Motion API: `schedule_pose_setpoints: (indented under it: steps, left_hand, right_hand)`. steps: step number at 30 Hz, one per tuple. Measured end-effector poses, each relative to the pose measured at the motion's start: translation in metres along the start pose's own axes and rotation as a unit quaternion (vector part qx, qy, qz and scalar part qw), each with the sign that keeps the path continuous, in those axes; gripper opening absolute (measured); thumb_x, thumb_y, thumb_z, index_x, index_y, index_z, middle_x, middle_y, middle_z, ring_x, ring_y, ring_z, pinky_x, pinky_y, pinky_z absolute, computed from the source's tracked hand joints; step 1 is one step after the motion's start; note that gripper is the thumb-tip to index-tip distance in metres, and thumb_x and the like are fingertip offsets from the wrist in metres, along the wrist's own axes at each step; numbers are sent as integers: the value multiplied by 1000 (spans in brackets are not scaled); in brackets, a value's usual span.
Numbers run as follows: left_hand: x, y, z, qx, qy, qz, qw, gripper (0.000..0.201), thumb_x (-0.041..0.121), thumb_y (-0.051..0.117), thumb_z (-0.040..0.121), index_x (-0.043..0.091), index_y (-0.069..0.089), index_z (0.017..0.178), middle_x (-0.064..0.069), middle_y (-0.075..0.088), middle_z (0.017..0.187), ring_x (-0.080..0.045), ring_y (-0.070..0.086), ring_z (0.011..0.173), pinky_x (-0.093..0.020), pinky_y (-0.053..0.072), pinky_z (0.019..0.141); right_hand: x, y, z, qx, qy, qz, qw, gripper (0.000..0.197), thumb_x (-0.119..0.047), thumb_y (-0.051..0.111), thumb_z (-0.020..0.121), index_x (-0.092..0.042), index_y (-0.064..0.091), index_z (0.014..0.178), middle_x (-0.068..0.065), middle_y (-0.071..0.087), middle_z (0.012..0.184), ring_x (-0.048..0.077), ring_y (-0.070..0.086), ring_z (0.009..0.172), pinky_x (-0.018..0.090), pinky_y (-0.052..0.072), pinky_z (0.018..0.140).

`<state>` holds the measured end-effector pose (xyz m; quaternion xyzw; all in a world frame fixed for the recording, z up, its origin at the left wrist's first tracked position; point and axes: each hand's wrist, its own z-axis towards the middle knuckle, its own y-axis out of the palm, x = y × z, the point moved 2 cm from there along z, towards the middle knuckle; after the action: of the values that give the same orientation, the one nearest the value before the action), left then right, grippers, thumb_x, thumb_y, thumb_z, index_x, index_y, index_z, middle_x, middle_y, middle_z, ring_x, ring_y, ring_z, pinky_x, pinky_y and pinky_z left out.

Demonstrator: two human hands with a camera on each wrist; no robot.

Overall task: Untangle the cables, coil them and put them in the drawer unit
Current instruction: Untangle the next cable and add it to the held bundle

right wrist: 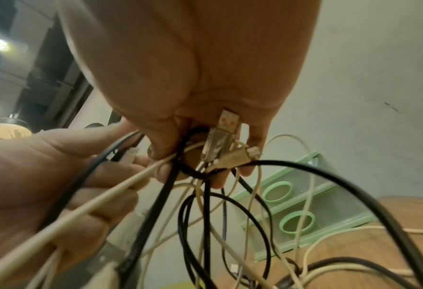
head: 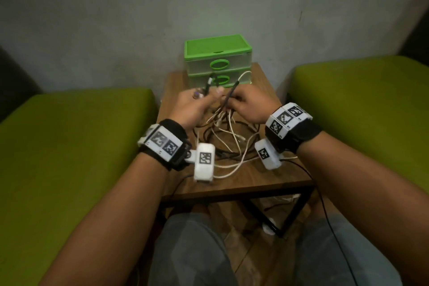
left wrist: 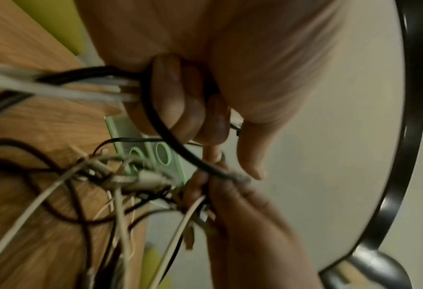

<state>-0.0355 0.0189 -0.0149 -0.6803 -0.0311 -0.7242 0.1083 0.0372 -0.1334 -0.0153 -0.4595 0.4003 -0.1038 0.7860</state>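
A tangle of black and white cables (head: pixel 228 139) lies on the small wooden table (head: pixel 267 181), partly lifted between my hands. My left hand (head: pixel 197 104) grips a bunch of black and white cables (left wrist: pixel 121 88) with curled fingers. My right hand (head: pixel 248 104) pinches several cables near their plugs; two USB plugs (right wrist: pixel 220 138) hang under its fingers. The hands are almost touching above the tangle. The green drawer unit (head: pixel 218 62) stands at the table's far edge against the wall, both drawers closed, its lid (head: pixel 216 45) shut.
Green cushioned seats flank the table on the left (head: pixel 69 146) and right (head: pixel 362 104). A grey wall (head: pixel 209 2) rises right behind the drawer unit. Thin black wires (head: pixel 322 195) run from my wrist cameras over the table's near edge. My knees are below.
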Motion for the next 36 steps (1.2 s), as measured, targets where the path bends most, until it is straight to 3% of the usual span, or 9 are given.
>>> schedule_pose_setpoints:
  steps: [4, 13, 17, 25, 26, 27, 28, 31, 36]
  left_hand:
    - [-5, 19, -3, 40, 6, -9, 999, 23, 7, 70, 93, -9, 69, 109, 15, 55, 43, 7, 47, 37, -5, 33, 41]
    - [10, -1, 14, 113, 32, -52, 992, 12, 20, 78, 81, 22, 76, 70, 2, 72, 71, 6, 46, 41, -23, 29, 55]
    - [20, -11, 14, 134, 48, -58, 988, 14, 13, 72, 91, 2, 73, 100, 16, 57, 48, 8, 48, 41, -30, 36, 70]
    - [18, -26, 12, 150, 35, -55, 987, 19, 12, 69, 94, -3, 72, 106, -5, 66, 53, 8, 47, 39, -18, 24, 50]
    - [18, -25, 10, 145, 29, -54, 988, 18, 11, 68, 94, -3, 71, 105, -4, 66, 52, 8, 47, 39, -54, -11, 76]
    - [18, -25, 9, 140, 25, -51, 989, 17, 11, 68, 95, -2, 71, 105, -1, 66, 51, 8, 47, 38, -61, 38, 102]
    - [17, -24, 9, 139, 24, -51, 989, 17, 11, 68, 95, -2, 71, 105, -2, 68, 53, 8, 47, 39, -65, 31, 104]
    - [15, -27, 12, 154, 31, -47, 987, 23, 14, 69, 94, -2, 72, 109, 9, 62, 49, 8, 47, 41, -43, 50, 80]
    - [19, -37, 13, 163, 52, -84, 982, 11, 20, 71, 94, 10, 75, 95, 14, 47, 45, -6, 28, 40, -20, 22, 38]
  right_hand:
    - [2, 0, 2, 16, -8, -17, 1000, 21, -20, 54, 93, -13, 71, 83, 2, 71, 81, 23, 66, 77, 37, 51, 70]
    - [6, 5, -1, 14, 4, -16, 1000, 18, -33, 65, 92, -18, 76, 91, -4, 71, 88, 12, 60, 79, 24, 40, 65]
    - [9, 4, -3, 3, 6, -9, 1000, 23, -40, 65, 93, -20, 77, 96, -2, 71, 91, 14, 61, 81, 28, 42, 66]
    - [8, -7, -7, 30, 30, 65, 997, 15, -21, 65, 93, -24, 75, 104, -18, 69, 86, 4, 64, 83, 26, 49, 82]
    - [9, -8, -7, 32, 40, 65, 997, 14, -21, 65, 92, -26, 74, 102, -22, 67, 84, 0, 63, 79, 26, 50, 80]
    - [10, -8, -8, 27, 43, 71, 996, 15, -20, 65, 91, -26, 74, 102, -22, 66, 84, -5, 62, 75, 24, 50, 76]
    - [9, -7, -9, 20, 42, 78, 996, 17, -17, 66, 90, -25, 73, 103, -22, 67, 87, -10, 61, 71, 21, 48, 72]
    - [7, -8, -13, 10, 29, 92, 995, 26, -8, 66, 87, -23, 74, 107, -22, 68, 93, -12, 58, 61, 12, 44, 63]
    - [21, -8, -16, 15, 67, 79, 995, 20, -16, 70, 84, -30, 76, 96, -14, 73, 94, 3, 66, 74, 24, 51, 70]
